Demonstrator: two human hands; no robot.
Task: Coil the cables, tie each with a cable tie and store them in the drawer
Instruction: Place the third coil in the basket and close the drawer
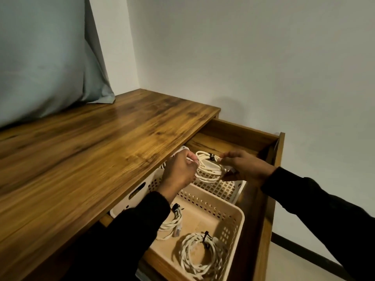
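Your hands hold a tied coil [207, 167] between them, left hand [180, 169] and right hand [245, 167], above the far basket [223, 189] in the open drawer [261, 209]. Nearer you, the near basket [229, 218] holds two more coils. The worktop [91, 149] lies to their left.

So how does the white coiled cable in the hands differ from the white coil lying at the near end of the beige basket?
The held white coil is gripped by left hand and right hand above the far white basket; the near white coil lies untouched in the beige basket. Both carry black ties.
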